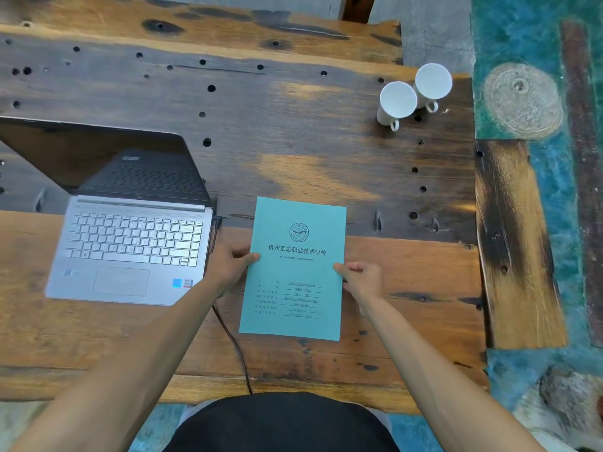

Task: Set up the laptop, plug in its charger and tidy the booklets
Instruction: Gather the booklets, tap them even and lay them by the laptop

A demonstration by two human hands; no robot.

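Beside laptop (130, 243), hands (228, 265) grip booklets (295, 269).

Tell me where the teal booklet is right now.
In the head view, the teal booklet is right of the laptop, held at its edges by left hand and right hand.

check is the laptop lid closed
No, the laptop is open, its dark screen tilted back and its keyboard showing.

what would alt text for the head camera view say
Both hands, left hand and right hand, grip the side edges of a teal booklet over a wooden table. An open silver laptop sits to its left with a cable beside it; two white cups stand farther back.
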